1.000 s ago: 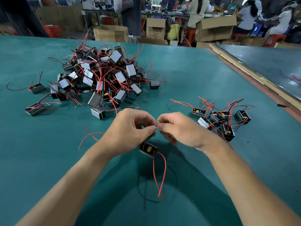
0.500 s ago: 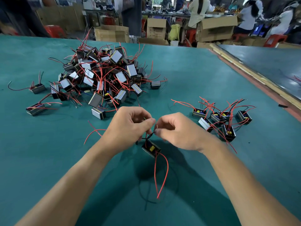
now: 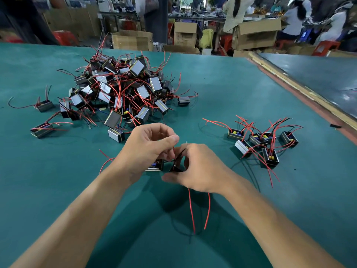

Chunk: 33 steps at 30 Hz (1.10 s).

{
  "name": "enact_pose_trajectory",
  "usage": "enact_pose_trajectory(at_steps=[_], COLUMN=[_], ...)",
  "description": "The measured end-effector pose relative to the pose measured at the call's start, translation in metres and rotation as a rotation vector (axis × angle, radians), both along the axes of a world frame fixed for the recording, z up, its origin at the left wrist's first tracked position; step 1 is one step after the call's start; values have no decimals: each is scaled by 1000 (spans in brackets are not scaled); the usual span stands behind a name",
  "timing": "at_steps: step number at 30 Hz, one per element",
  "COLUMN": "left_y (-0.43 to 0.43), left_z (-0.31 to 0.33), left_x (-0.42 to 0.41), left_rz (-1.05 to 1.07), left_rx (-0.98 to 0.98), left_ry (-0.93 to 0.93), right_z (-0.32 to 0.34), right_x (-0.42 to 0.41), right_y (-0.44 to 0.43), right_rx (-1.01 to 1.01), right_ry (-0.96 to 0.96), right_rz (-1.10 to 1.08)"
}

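On the flat teal counter, the left hand and right hand meet over a small black box-shaped module, mostly hidden. The right fingers curl round it. The left thumb and forefinger pinch what looks like its thin black lead. 2 thin red leads dangle toward 6 o'clock. This seems to be the lead-dressing step. Next the leads likely need a firm twist. Then the module probably joins the small group of open black modules at 3 o'clock, away from the tangled pile of silver-and-black modules at 11 o'clock.
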State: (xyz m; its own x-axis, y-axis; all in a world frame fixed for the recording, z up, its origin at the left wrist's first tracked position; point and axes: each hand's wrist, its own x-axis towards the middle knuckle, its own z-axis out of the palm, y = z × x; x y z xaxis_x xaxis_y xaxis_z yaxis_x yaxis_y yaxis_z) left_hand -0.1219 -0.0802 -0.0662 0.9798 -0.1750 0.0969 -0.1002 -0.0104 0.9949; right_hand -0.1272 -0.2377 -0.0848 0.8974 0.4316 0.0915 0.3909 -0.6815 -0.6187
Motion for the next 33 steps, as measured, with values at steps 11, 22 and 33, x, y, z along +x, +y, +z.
enact_pose_trajectory(at_steps=[11,22,33], left_y=[-1,16,63], left_z=[5,9,-27], left_x=[-6,7,40], left_rz=[-115,347,609], left_rx=[-66,162,723], left_ry=[-77,-264,-100], right_z=[-9,-8,7], right_x=[-4,6,42], right_y=[10,-4,-62], right_rx=[26,-10,54], right_ry=[-1,11,-304], right_rz=[-86,-167,-909])
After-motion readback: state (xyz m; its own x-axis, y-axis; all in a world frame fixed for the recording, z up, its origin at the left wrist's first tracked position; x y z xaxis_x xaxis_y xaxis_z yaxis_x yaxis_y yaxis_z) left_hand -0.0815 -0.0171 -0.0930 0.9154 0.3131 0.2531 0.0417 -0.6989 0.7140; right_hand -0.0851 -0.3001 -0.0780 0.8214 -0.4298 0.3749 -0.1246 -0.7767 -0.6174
